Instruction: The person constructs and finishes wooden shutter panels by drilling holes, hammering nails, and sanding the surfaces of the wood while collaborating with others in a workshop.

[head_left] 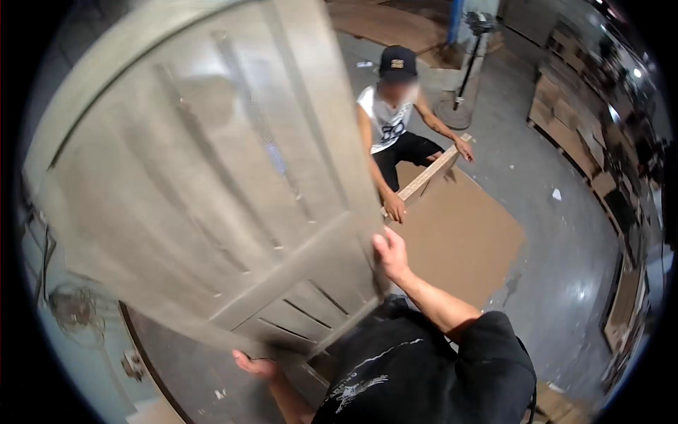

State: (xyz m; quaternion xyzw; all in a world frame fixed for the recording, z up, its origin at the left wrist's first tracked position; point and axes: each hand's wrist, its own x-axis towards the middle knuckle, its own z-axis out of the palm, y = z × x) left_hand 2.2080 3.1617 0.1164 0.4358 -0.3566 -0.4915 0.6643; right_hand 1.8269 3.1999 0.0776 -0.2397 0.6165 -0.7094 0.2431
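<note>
A big grey-beige panel (244,177) with a curved end, long slats and a smaller slatted section fills the left and middle of the view, tilted up in front of me. My right hand (390,254) grips its right edge, thumb toward me, the other fingers partly hidden. Down at the lower edge, my left hand (256,364) holds the panel from below, with part of the fingers out of sight behind it. Just beyond my right hand, a crouching person in a black cap holds a narrow light-coloured board (434,173) with both hands.
A brown cardboard sheet (459,240) lies on the grey floor (565,233) at the person's feet. Behind stands a pedestal fan (466,78). Stacked brown boards (572,134) line the right side. Another fan (73,306) is at the lower left, by a pale wall.
</note>
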